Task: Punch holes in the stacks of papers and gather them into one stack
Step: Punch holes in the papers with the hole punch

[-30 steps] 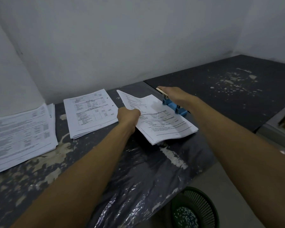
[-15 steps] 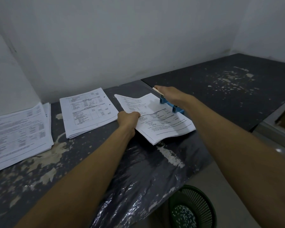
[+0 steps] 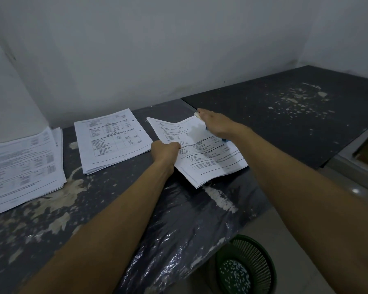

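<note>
A thin stack of printed papers [image 3: 208,158] lies slanted on the dark table [image 3: 136,209], its far right edge pushed into a blue hole punch [image 3: 225,140]. My left hand [image 3: 165,150] grips the stack's left edge. My right hand [image 3: 215,123] presses flat on top of the punch and hides most of it; only a blue corner and the pale handle tip show. A second stack [image 3: 111,139] with punched holes on its right edge lies to the left. A third, thicker stack [image 3: 21,168] sits at the far left.
A green mesh wastebasket [image 3: 245,270] with white paper dots inside stands on the floor below the table's front edge. A second dark tabletop [image 3: 295,115] extends to the right. White walls close in behind and at the left.
My right hand has lowered onto the punch, so less of its blue body shows. My left hand keeps its grip on the paper stack, which stays in place.
</note>
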Action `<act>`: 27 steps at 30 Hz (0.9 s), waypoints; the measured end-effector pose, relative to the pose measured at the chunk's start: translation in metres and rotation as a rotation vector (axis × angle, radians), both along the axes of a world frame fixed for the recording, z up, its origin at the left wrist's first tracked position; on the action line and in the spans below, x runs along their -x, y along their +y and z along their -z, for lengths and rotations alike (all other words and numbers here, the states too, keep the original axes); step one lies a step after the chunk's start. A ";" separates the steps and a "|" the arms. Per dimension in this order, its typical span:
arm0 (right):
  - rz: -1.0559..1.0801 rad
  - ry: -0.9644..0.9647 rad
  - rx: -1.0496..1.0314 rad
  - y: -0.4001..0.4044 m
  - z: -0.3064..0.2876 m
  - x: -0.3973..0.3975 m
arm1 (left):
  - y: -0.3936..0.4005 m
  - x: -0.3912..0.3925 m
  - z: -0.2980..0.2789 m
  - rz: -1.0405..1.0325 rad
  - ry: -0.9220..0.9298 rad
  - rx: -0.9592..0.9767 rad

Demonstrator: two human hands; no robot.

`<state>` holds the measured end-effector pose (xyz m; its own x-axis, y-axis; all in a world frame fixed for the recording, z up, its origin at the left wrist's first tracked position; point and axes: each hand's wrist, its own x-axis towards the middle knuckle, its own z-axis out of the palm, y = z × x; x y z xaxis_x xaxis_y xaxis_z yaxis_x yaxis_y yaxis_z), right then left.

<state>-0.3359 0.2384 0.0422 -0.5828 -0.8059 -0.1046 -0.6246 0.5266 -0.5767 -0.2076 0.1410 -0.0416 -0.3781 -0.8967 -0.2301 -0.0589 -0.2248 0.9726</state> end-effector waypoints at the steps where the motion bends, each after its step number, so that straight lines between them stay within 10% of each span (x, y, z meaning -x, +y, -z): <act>1: -0.013 0.055 0.000 -0.001 0.004 -0.001 | 0.000 0.000 0.000 0.000 0.004 -0.001; 27: -0.030 0.643 -0.202 -0.015 0.067 -0.006 | -0.004 0.002 0.007 0.008 -0.001 0.063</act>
